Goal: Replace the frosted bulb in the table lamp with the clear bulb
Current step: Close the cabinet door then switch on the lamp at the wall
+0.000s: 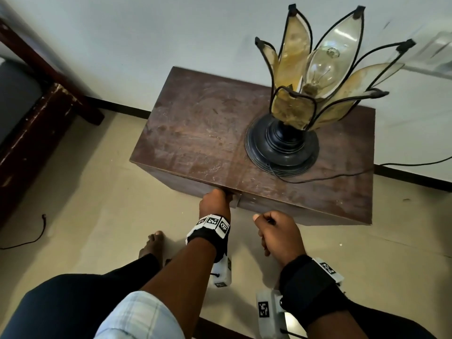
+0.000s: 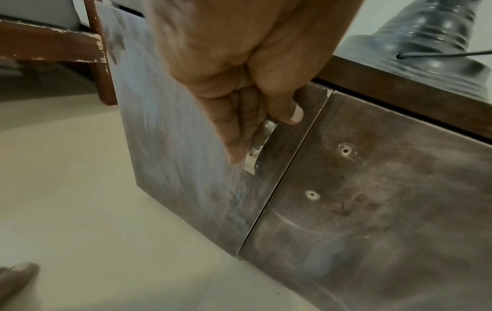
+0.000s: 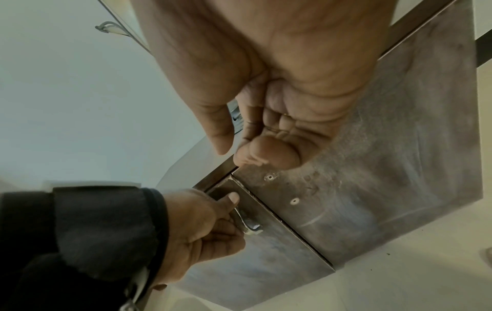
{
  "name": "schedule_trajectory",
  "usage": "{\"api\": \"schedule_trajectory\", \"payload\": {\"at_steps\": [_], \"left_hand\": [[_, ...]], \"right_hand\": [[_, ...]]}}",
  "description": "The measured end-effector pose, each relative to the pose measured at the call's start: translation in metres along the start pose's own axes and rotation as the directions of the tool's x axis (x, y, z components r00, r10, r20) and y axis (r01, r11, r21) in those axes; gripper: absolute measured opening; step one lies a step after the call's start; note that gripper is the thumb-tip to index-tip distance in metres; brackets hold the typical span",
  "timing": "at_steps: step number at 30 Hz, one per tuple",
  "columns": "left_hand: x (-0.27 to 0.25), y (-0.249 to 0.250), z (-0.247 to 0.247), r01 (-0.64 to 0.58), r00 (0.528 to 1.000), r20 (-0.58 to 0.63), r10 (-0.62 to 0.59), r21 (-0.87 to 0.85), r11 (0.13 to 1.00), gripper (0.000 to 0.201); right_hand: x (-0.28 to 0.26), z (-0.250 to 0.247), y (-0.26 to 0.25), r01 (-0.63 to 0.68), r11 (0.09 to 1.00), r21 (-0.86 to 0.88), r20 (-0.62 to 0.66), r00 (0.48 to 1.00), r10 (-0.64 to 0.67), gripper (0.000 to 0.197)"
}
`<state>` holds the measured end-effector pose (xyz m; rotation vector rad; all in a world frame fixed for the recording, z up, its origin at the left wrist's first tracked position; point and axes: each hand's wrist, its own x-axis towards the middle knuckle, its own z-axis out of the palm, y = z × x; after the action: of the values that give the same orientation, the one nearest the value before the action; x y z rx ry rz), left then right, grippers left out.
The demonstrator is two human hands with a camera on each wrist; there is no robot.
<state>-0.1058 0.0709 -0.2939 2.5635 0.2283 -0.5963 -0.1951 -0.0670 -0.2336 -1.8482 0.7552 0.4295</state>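
Observation:
The table lamp point(image 1: 293, 106) stands on the right of a brown wooden cabinet point(image 1: 195, 133), with petal-shaped glass panels and a black base point(image 2: 426, 37). A clear bulb point(image 1: 320, 67) sits upright in its socket. No frosted bulb is in view. My left hand point(image 1: 215, 201) reaches below the cabinet's front edge. Its fingers point(image 2: 239, 126) curl round the metal handle point(image 2: 255, 151) of the left door point(image 2: 173, 136), whose edge stands slightly out from the right door point(image 2: 372, 189). My right hand point(image 1: 276, 231) hovers just before the right door, fingers curled into the palm point(image 3: 266, 126), holding nothing.
The right door has two bare screw holes point(image 2: 345, 150) and no handle. The lamp's black cord point(image 1: 342, 177) trails off the cabinet's right side. A dark wooden furniture frame point(image 1: 36, 118) stands at left, a loose cable point(image 1: 31, 236) lies on the floor, and my bare foot point(image 1: 151, 245) is near the cabinet.

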Motion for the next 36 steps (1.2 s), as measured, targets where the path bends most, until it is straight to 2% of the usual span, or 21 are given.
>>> {"api": "schedule_trajectory", "payload": {"at_steps": [6,10,13,16,21,26,31,34,36], "left_hand": [[0.000,-0.002,-0.002,-0.086,0.996,0.037,0.081,0.168,0.982,0.029],[-0.007,0.015,-0.019,-0.053,0.995,0.094,0.037,0.176,0.983,0.028],[-0.020,0.035,-0.036,-0.061,0.988,0.148,0.033,0.193,0.979,0.032],[-0.041,0.061,-0.055,-0.106,0.984,0.163,0.078,0.169,0.980,0.037],[-0.083,0.116,-0.083,-0.253,0.967,0.073,0.243,0.216,0.943,0.040],[-0.131,0.177,-0.115,-0.459,0.886,0.059,0.459,0.235,0.857,0.028],[-0.156,0.206,-0.137,-0.678,0.734,0.118,0.669,0.195,0.709,0.023],[-0.153,0.205,-0.138,-0.746,0.665,0.251,0.703,0.184,0.640,0.025],[-0.143,0.194,-0.134,-0.753,0.656,0.329,0.679,0.226,0.618,0.028]], "right_hand": [[-0.004,-0.004,-0.001,0.019,0.999,0.041,-0.018,1.000,-0.018,0.020],[-0.012,-0.015,-0.016,0.054,0.994,0.093,-0.068,0.997,-0.048,0.026],[-0.025,-0.032,-0.036,0.085,0.987,0.135,-0.087,0.993,-0.074,0.021],[-0.037,-0.051,-0.053,0.134,0.980,0.145,-0.114,0.986,-0.118,0.024],[-0.053,-0.095,-0.086,0.294,0.949,0.112,-0.242,0.935,-0.261,0.020],[-0.084,-0.149,-0.108,0.349,0.936,0.049,-0.321,0.893,-0.316,0.022],[-0.100,-0.190,-0.103,0.330,0.935,-0.129,-0.372,0.858,-0.355,0.029],[-0.095,-0.211,-0.091,0.290,0.943,-0.165,-0.346,0.878,-0.331,0.031],[-0.084,-0.228,-0.083,0.244,0.949,-0.201,-0.335,0.893,-0.301,0.032]]}}
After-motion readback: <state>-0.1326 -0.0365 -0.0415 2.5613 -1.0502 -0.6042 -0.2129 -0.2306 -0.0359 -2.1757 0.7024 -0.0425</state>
